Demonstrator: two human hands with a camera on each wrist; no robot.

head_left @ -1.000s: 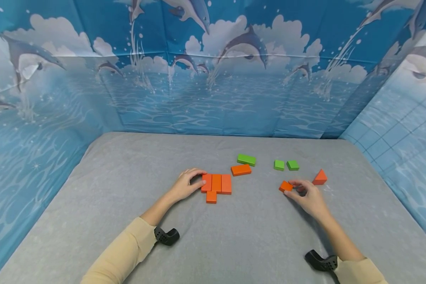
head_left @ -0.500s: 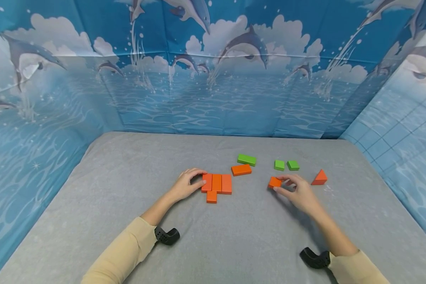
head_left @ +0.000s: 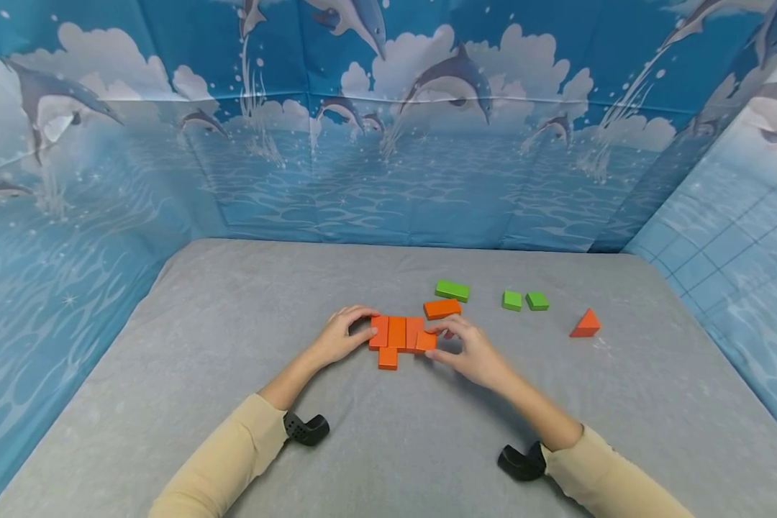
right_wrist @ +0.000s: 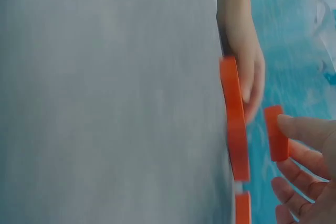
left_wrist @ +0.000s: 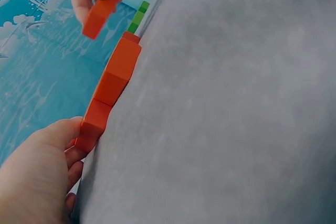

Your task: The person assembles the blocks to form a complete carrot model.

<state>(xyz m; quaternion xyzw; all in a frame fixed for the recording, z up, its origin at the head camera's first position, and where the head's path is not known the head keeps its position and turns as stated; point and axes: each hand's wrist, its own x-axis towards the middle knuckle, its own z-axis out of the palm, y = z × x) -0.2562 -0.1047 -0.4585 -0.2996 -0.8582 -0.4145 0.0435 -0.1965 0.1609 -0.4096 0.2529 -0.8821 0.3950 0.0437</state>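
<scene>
Three orange-red blocks (head_left: 396,332) lie side by side on the grey cloth, with a small orange block (head_left: 387,358) against their near edge. The left hand (head_left: 340,338) holds the left end of this row between thumb and fingers. In the right hand (head_left: 473,352) a small orange block (head_left: 426,341) is pinched, overlapping the row's right end in the head view. Both wrist views show that block (left_wrist: 100,17) (right_wrist: 276,133) raised above the row, between the right thumb and fingers.
Behind the row lie an orange block (head_left: 442,309) and a long green block (head_left: 452,291). Farther right are two small green blocks (head_left: 511,301) (head_left: 537,301) and a red-orange triangular block (head_left: 585,324). A dolphin-printed curtain (head_left: 375,180) stands behind the table.
The right hand has carried its small orange block leftward from near the triangular block to the right end of the row. The left hand has stayed in place.
</scene>
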